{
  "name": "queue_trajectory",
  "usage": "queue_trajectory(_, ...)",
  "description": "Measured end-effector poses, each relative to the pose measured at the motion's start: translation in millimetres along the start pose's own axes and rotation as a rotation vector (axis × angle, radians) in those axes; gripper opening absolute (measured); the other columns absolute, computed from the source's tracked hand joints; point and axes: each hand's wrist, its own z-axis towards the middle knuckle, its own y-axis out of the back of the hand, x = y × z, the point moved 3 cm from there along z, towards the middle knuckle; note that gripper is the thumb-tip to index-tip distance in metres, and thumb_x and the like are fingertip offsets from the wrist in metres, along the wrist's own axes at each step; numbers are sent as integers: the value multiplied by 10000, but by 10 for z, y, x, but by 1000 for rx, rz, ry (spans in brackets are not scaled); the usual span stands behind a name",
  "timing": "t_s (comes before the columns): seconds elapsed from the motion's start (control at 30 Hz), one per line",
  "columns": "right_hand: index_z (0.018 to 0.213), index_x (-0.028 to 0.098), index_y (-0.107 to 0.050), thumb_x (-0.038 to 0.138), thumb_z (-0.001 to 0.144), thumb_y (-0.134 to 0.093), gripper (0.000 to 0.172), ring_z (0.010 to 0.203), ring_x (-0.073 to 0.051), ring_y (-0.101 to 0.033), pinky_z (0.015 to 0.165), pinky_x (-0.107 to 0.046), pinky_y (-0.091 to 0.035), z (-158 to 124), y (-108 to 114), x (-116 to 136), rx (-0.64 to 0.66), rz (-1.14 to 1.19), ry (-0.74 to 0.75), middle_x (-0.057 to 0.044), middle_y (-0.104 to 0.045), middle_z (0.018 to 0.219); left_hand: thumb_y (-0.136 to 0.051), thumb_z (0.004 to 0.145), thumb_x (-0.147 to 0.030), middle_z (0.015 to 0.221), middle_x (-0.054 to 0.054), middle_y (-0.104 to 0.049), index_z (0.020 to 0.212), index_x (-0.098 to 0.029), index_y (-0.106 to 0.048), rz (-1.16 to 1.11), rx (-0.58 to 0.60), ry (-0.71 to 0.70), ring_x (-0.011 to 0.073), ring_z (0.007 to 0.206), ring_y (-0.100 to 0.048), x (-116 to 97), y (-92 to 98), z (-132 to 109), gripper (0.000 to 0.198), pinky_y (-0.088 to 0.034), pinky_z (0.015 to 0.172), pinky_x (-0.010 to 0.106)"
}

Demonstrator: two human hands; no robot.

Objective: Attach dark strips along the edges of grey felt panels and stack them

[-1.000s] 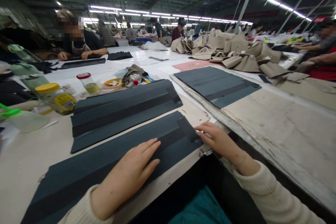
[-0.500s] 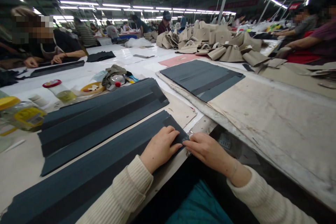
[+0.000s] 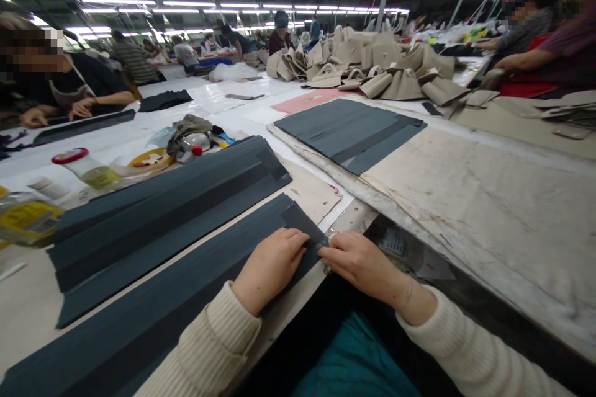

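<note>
1. Hands: left hand (image 3: pixel 270 263) presses, fingers bent, on the near dark strip (image 3: pixel 162 304); right hand (image 3: pixel 361 263) fingertips touch its end corner, and I cannot tell if they pinch.
2. Strip lies flat along the surface (image 3: pixel 28 304) edge.
3. Judgement: end alignment under way; second strip stack (image 3: pixel 162 211) lies untouched just beyond.

dark fabric strip (image 3: pixel 177 298) | long, flat | table's near edge, right end under hands

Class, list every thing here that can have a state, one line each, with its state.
Near fabric strip, flat, hands at its right end.
Left hand, pressing on the strip's end.
Right hand, fingers touching the strip's end edge.
Middle fabric stack, flat, untouched.
Red-capped bottle, capped, partly filled.
Beige fabric pile, heaped, folded.
</note>
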Motion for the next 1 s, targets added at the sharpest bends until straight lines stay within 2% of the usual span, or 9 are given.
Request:
queue_trajectory(0.1,867,193,-593,233,887,-407,191,699,-136,-425,650,-271,-304,37,-8,27,18,-40,19,-22,-498,741,-492,822,-187,1014,34,-616,1022,-198,-574,-63,11,-11,174,927,-551,74,5,-2,216,-446,845,301)
queue_trajectory(0.2,943,204,-587,263,882,-423,185,703,-141,-431,647,-277,-303,67,-22,61,8,-60,13,-20,-501,750,-507,813,-191,1013,35,-621,1018,-199,-580,-84,-4,-26,176,931,-553,107,-6,-11,218,-448,843,298)
queue_trajectory(0.43,1093,211,-547,275,876,-440,250,712,-151,-451,649,-283,-338,47,-78,81,-26,-36,-4,-25,-517,763,-474,835,-176,987,40,-623,1021,-195,-569,-45,-61,-44,171,916,-552,65,-37,-30,210,-455,824,301)
queue_trajectory(0.63,1080,179,-558,261,885,-424,250,732,-152,-474,657,-285,-358,-33,-104,59,-80,11,-22,-41,-543,781,-431,848,-134,926,43,-623,979,-186,-574,11,-122,-10,167,865,-557,43,-92,4,201,-469,764,288)
queue_trajectory(0.83,1068,186,-566,247,890,-412,243,716,-144,-474,651,-281,-355,-84,-97,55,-90,25,-43,-35,-536,766,-456,847,-204,890,20,-652,905,-196,-599,-216,-274,97,150,827,-594,171,-144,46,154,-468,778,275)
queue_trajectory(1.0,1075,187,-564,245,886,-416,247,719,-146,-472,656,-279,-356,-78,-99,49,-72,32,-51,-38,-535,772,-477,819,-231,867,12,-668,864,-208,-623,-357,-287,203,155,809,-613,246,-145,71,155,-475,759,269)
